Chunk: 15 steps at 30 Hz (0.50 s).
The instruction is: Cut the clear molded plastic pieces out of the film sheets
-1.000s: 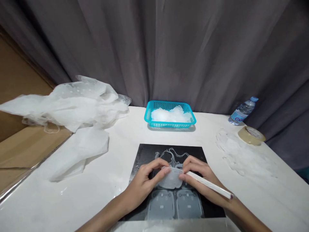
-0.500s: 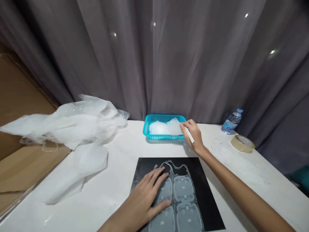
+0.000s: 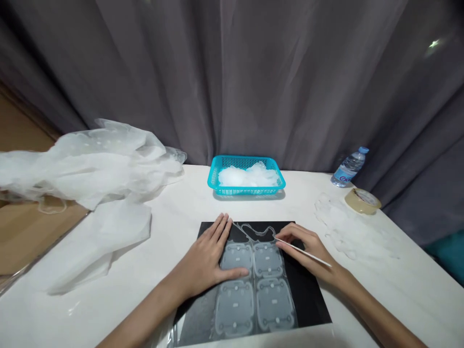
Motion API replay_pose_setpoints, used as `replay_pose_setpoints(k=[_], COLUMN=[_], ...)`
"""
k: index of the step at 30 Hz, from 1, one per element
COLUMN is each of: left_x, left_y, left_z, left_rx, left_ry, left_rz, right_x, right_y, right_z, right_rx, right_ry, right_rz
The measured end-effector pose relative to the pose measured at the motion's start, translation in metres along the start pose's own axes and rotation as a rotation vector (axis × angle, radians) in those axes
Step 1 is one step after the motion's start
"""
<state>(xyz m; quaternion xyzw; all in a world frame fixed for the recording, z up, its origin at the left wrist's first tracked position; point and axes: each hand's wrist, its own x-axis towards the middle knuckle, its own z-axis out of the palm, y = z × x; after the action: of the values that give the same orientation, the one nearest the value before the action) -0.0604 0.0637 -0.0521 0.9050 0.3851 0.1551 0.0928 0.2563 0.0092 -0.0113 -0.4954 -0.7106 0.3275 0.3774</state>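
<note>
A black sheet (image 3: 308,290) lies on the white table, bearing a translucent plastic piece (image 3: 274,302) with several rounded rectangular panels and a thin wavy strip (image 3: 259,232) along its top. My left hand (image 3: 206,256) lies flat on the left part of the sheet and plastic, fingers stretched out, thumb over an upper panel. In my right hand (image 3: 308,246) is a thin white stick (image 3: 304,252), pinched between the fingers, its tip at the right end of the wavy strip.
Behind the sheet stands a turquoise basket (image 3: 246,190) holding white fluffy material (image 3: 250,175). White film (image 3: 108,169) and a cardboard box (image 3: 36,237) are at left. A water bottle (image 3: 350,167), a tape roll (image 3: 362,201) and clear plastic scraps (image 3: 348,232) sit at right.
My right hand has come back from the basket to the wavy strip with the stick. My left hand has shifted left on the plastic. The view has moved slightly.
</note>
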Motion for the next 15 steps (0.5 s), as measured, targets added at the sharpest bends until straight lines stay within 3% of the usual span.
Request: replay_pose_setpoints(k=[6,10,15], left_x=[0.015,0.018,0.015], left_y=[-0.011,-0.021,-0.021], left_z=[-0.006,-0.007,-0.015], left_rx=[0.073,0.141,0.113], left_ry=[0.013,0.035,0.095], left_rz=[-0.01,-0.047,-0.119], right_x=[0.005,0.012,0.018], right_y=[0.001,0.012,0.02], right_z=[0.006,0.016,0.017], right_rx=[0.056,0.016,-0.012], right_ry=[-0.002,0.072,0.051], right_rz=[0.097,0.087,0.08])
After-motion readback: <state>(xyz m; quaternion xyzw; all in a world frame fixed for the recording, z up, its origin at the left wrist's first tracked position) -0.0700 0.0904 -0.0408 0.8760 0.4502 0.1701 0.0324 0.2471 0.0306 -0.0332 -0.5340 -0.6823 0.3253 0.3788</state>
